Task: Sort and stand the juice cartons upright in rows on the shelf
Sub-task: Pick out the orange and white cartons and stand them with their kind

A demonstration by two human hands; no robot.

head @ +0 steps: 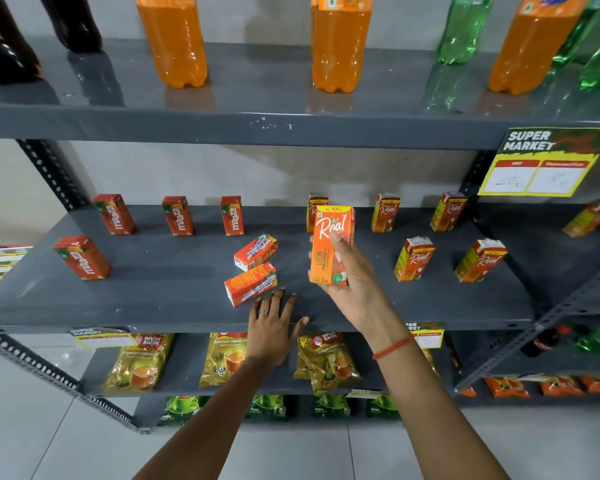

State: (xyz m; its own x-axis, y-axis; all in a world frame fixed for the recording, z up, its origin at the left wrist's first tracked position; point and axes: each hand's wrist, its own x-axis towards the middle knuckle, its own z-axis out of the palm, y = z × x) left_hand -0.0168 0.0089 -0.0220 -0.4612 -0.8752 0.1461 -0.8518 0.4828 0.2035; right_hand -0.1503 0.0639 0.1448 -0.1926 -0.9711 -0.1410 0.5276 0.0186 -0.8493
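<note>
Both your forearms come up from the bottom of frame. Your left hand (274,327) lies flat, palm down, fingers spread, on the front edge of the mid shelf (174,282), holding nothing; ring on one finger. Your right hand (352,275), w/ a red thread at the wrist, grips an orange Real carton (329,244) upright, just right of ctr, above the shelf; can't tell if its base touches.

2 cartons (253,268) lie on their sides, just above your left hand, one behind the other, near but not touching the fingertips.

Left half of shelf: 3 red Maaza cartons (179,216) stand in a back row, spaced apart, w/ a 4th (82,258) nearer the front at far left. Right half: 3 Real cartons (385,213) at the back, one partly hidden behind the held carton, & 2 more (414,259) in a front row at right.

Top of frame: soda bottles (340,43), orange, green & dark, on the upper shelf. Price tag (541,164) reading "Super Market" hangs at upper right. Tea packets (139,365) sit on the shelf below.
</note>
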